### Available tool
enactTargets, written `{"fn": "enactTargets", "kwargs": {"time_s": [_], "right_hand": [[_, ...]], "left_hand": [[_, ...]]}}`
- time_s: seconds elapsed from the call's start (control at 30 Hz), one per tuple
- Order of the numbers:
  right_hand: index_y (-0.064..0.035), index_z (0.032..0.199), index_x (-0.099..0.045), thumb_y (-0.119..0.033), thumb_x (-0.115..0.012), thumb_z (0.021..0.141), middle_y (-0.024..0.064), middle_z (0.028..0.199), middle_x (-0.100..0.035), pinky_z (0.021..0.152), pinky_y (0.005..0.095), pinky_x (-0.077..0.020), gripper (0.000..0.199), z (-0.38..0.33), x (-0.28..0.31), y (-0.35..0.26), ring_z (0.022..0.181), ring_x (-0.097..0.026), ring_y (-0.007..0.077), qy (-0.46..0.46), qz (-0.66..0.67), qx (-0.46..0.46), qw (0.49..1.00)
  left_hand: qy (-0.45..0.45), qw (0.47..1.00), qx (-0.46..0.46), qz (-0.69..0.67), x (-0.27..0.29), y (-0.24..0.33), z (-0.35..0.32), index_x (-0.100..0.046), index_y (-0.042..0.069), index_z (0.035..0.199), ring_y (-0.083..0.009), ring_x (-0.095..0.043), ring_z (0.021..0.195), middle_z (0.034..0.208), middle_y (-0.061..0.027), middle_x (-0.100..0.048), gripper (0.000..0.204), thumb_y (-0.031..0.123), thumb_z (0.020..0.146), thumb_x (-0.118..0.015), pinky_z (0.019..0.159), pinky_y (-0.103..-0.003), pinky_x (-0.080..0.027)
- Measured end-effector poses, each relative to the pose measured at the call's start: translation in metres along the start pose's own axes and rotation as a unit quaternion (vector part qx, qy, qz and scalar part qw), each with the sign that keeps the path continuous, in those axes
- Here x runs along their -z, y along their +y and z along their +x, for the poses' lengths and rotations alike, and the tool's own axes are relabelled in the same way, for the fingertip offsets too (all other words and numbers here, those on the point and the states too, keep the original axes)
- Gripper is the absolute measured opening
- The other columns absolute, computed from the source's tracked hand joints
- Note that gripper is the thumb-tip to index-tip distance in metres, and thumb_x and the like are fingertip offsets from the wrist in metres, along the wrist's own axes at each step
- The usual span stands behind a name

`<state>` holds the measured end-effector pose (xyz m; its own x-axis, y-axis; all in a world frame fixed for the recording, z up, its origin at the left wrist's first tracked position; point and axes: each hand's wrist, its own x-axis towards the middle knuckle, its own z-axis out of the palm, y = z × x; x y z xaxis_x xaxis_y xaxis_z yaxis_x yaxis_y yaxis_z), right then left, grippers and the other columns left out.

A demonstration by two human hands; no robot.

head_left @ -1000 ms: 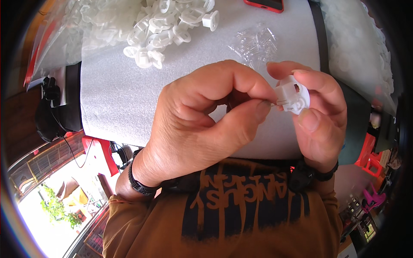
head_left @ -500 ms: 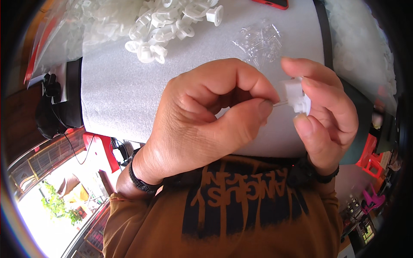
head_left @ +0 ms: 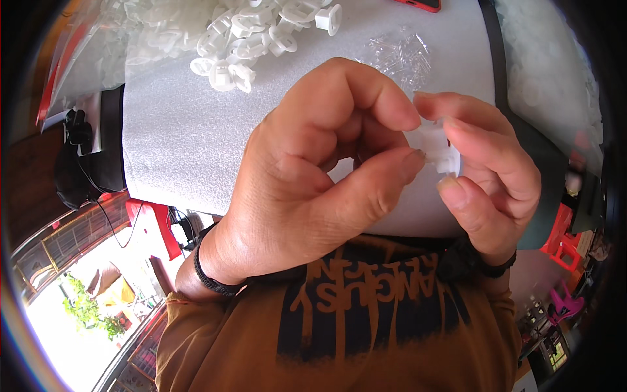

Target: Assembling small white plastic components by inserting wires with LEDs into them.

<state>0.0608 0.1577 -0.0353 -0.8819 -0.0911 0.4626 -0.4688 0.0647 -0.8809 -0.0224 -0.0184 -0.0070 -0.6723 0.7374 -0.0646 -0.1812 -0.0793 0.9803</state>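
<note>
A small white plastic part, with a boxy body and a round flange, is held above the table between the thumb and fingers of my right hand. My left hand is beside it. Its thumb tip rests against the part's left side, and the index fingertip is at the part's upper left edge. Thumb and index finger stand apart, and I see nothing gripped between them. Any thin pin at the part is hidden by the thumb. Beyond the hands lies a loose pile of thin clear pins.
Several similar white ringed parts are heaped at the far left of the foam-covered table. Clear plastic bags of parts lie at the far left and right. A red-edged phone lies at the far edge.
My left thumb and index finger have parted from their pinch on a thin clear pin, the thumb now touching the part. The part and my right hand shifted slightly left.
</note>
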Motion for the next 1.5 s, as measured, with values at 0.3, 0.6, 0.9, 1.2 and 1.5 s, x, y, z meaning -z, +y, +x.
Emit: {"fn": "enactTargets", "kwargs": {"time_s": [0.3, 0.6, 0.9, 1.2, 1.5], "right_hand": [[0.0028, 0.118, -0.049, -0.005, -0.054, 0.08, 0.0258, 0.119, -0.045, 0.092, 0.0379, -0.0374, 0.039, -0.003, -0.001, -0.002, 0.109, -0.048, 0.0306, 0.009, 0.026, -0.031, 0.999], [0.0026, 0.12, -0.047, -0.01, -0.055, 0.081, 0.0249, 0.12, -0.045, 0.093, 0.0401, -0.0373, 0.041, -0.004, 0.001, -0.001, 0.11, -0.047, 0.0322, 0.042, 0.061, -0.049, 0.996], [0.0018, 0.119, -0.049, -0.008, -0.056, 0.081, 0.0242, 0.119, -0.046, 0.092, 0.0379, -0.0386, 0.039, -0.004, 0.0, -0.007, 0.111, -0.048, 0.0322, 0.025, 0.023, -0.07, 0.997], [0.0005, 0.116, -0.053, -0.008, -0.056, 0.081, 0.0239, 0.116, -0.049, 0.09, 0.036, -0.0398, 0.036, 0.003, -0.003, -0.006, 0.107, -0.051, 0.0322, 0.002, -0.018, -0.028, 0.999], [-0.0014, 0.11, -0.058, 0.002, -0.061, 0.076, 0.0204, 0.111, -0.055, 0.083, 0.0327, -0.0445, 0.034, 0.002, 0.0, -0.013, 0.098, -0.056, 0.0262, 0.038, 0.022, -0.05, 0.998]], "left_hand": [[-0.026, 0.991, -0.086, 0.1, -0.001, 0.003, 0.001, -0.044, 0.0, 0.096, -0.0104, -0.055, 0.066, 0.075, -0.0081, -0.056, 0.022, -0.005, 0.077, -0.054, 0.059, -0.021, -0.046], [-0.011, 0.995, 0.004, 0.101, 0.003, 0.01, -0.006, -0.049, -0.002, 0.1, -0.01, -0.054, 0.071, 0.08, -0.0084, -0.057, 0.021, 0.0, 0.08, -0.055, 0.064, -0.022, -0.046], [-0.029, 0.944, -0.121, 0.307, 0.005, 0.007, -0.006, -0.058, -0.001, 0.084, -0.016, -0.056, 0.071, 0.078, -0.0102, -0.059, 0.008, -0.002, 0.076, -0.06, 0.06, -0.025, -0.041], [-0.005, 0.879, -0.248, 0.407, 0.002, 0.002, -0.004, -0.057, -0.002, 0.082, -0.0212, -0.055, 0.057, 0.07, -0.0115, -0.058, 0.016, -0.009, 0.068, -0.062, 0.051, -0.029, -0.043], [-0.032, 0.84, -0.261, 0.474, -0.009, 0.014, 0.001, -0.056, -0.003, 0.079, -0.0225, -0.054, 0.058, 0.068, -0.0118, -0.056, 0.014, -0.01, 0.068, -0.06, 0.051, -0.029, -0.042]]}}
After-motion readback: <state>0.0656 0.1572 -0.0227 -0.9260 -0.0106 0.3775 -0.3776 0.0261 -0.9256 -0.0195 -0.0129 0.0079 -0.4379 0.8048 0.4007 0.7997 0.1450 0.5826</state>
